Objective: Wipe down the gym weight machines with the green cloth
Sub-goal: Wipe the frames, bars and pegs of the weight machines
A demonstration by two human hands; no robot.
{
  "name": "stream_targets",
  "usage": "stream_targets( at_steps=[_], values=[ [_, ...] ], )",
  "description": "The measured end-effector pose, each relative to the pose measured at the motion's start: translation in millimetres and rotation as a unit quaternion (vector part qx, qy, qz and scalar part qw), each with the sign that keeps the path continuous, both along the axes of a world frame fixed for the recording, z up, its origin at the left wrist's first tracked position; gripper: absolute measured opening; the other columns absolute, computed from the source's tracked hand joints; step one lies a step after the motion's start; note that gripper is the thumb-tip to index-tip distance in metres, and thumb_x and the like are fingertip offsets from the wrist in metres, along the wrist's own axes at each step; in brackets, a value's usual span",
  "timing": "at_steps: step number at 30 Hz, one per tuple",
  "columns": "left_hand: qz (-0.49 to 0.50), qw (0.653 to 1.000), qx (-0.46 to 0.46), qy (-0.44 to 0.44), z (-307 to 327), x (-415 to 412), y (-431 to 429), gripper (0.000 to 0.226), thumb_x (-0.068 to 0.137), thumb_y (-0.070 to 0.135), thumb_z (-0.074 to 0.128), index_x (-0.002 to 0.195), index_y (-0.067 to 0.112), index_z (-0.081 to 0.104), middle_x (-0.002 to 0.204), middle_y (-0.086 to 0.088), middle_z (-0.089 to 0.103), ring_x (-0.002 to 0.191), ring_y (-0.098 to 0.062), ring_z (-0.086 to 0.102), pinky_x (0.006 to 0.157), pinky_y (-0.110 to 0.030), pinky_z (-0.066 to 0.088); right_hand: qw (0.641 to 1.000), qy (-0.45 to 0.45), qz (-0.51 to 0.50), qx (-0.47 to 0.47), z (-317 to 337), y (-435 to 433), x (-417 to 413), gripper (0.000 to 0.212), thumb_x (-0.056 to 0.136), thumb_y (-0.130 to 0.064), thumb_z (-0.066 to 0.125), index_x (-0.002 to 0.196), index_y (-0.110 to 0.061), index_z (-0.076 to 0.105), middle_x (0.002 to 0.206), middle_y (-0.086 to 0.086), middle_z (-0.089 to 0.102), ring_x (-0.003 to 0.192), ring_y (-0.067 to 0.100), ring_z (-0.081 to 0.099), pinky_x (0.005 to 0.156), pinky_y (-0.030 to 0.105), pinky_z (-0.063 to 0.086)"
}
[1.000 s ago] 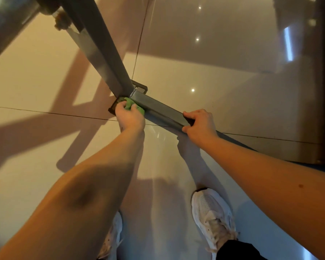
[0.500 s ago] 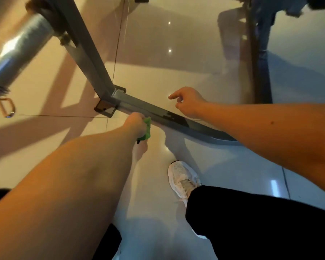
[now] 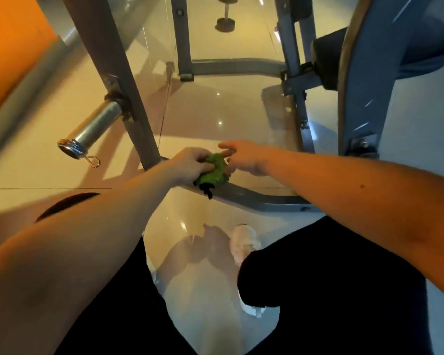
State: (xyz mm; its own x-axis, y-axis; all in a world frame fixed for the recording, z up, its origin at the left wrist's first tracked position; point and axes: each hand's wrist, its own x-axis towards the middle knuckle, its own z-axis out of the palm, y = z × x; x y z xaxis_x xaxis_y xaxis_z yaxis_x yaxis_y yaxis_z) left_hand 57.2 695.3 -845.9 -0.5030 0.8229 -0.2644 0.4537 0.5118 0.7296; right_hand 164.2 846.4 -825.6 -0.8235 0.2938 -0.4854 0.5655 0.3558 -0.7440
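The green cloth [image 3: 215, 170] is bunched up in the middle of the view, just above the grey floor bar [image 3: 262, 198] of the weight machine. My left hand [image 3: 190, 162] grips the cloth from the left. My right hand [image 3: 244, 156] reaches in from the right, its fingers touching and pinching the cloth's right side, forefinger stretched out. A slanted grey upright [image 3: 128, 98] of the machine rises behind my left hand.
A chrome weight peg [image 3: 90, 131] with a spring clip sticks out to the left of the upright. A blue frame and dark pad [image 3: 356, 73] stand at the right. A dumbbell [image 3: 224, 23] lies far back. My knees and a white shoe [image 3: 244, 242] are below.
My left hand lifted the cloth off the bar's left end and moved right. My right hand let go of the bar and came to the cloth. The view tilted up.
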Motion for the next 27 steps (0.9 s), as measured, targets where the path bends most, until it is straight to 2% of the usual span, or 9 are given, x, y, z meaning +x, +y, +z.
stream_targets(
  at_steps=[3,6,9,12,15,18,20,23,27],
  values=[
    [-0.024,1.000,0.004,-0.004,-9,11,-16,0.012,0.097,0.023,0.069,0.107,0.019,0.071,0.094,0.009,0.067,0.088,-0.007,0.063,0.070,-0.012,0.048,1.000,0.019,-0.002,-0.007,-1,-7,33,0.074,0.086,0.006,0.071,0.152,-0.013,0.044,0.143,0.011,0.057,0.130,0.023,0.053,0.090,0.020,0.048],
    [-0.038,0.999,-0.001,-0.032,-19,16,-24,0.018,0.094,0.025,0.073,0.110,0.018,0.073,0.101,0.001,0.071,0.096,-0.017,0.068,0.077,-0.019,0.054,1.000,0.004,0.008,0.025,-14,0,61,0.047,0.089,-0.017,0.077,0.134,-0.020,0.064,0.123,0.005,0.067,0.114,0.019,0.061,0.111,0.041,0.045],
    [-0.055,0.998,-0.012,-0.021,-21,20,-29,0.017,0.095,0.030,0.071,0.109,0.021,0.069,0.102,0.001,0.068,0.097,-0.018,0.066,0.079,-0.022,0.055,0.999,-0.026,0.029,0.024,-22,10,78,0.023,0.089,-0.027,0.077,0.112,-0.030,0.076,0.111,-0.004,0.072,0.107,0.013,0.063,0.109,0.044,0.047],
    [-0.063,0.998,-0.018,-0.015,-18,18,-31,0.023,0.096,0.036,0.069,0.113,0.020,0.068,0.104,0.001,0.069,0.098,-0.017,0.066,0.090,-0.032,0.059,0.999,-0.025,0.020,0.020,-23,10,82,0.050,0.090,-0.027,0.078,0.137,-0.026,0.062,0.133,0.002,0.064,0.114,0.014,0.059,0.103,0.034,0.046],
    [-0.044,0.998,-0.001,-0.041,-14,20,-27,0.022,0.094,0.036,0.071,0.111,0.022,0.068,0.104,0.002,0.071,0.099,-0.018,0.068,0.091,-0.035,0.059,0.999,-0.018,-0.002,-0.038,-30,9,79,0.079,0.087,-0.024,0.080,0.155,-0.031,0.041,0.152,0.006,0.048,0.127,0.021,0.055,0.105,0.038,0.049],
    [-0.039,0.997,0.032,-0.057,-6,26,-20,0.016,0.095,0.032,0.072,0.107,0.023,0.070,0.101,0.003,0.073,0.097,-0.016,0.069,0.087,-0.031,0.061,0.998,-0.001,0.021,-0.056,-34,9,76,0.080,0.077,-0.034,0.084,0.148,-0.034,0.049,0.147,-0.003,0.054,0.126,0.016,0.056,0.112,0.043,0.045],
    [-0.041,0.997,0.046,-0.041,0,29,-12,0.013,0.093,0.030,0.073,0.104,0.023,0.071,0.098,0.003,0.074,0.093,-0.014,0.070,0.085,-0.031,0.060,0.999,0.000,0.030,-0.020,-34,12,74,0.060,0.073,-0.046,0.082,0.129,-0.031,0.065,0.125,-0.002,0.067,0.116,0.018,0.062,0.110,0.048,0.046],
    [-0.040,0.998,0.040,0.025,9,28,-2,0.013,0.093,0.032,0.073,0.100,0.021,0.072,0.094,0.004,0.073,0.088,-0.010,0.068,0.079,-0.028,0.057,0.998,0.033,-0.035,-0.040,-26,18,73,0.023,0.080,-0.035,0.083,0.096,-0.021,0.073,0.097,0.004,0.072,0.096,0.021,0.066,0.095,0.041,0.054],
    [-0.003,0.999,0.035,0.042,11,27,5,0.018,0.091,0.039,0.074,0.091,0.020,0.070,0.087,0.002,0.071,0.082,-0.012,0.066,0.069,-0.023,0.052,0.972,0.081,-0.128,-0.179,-8,29,80,0.020,0.088,-0.013,0.077,0.101,-0.003,0.065,0.101,0.012,0.067,0.094,0.023,0.064,0.085,0.033,0.056]
  ],
)
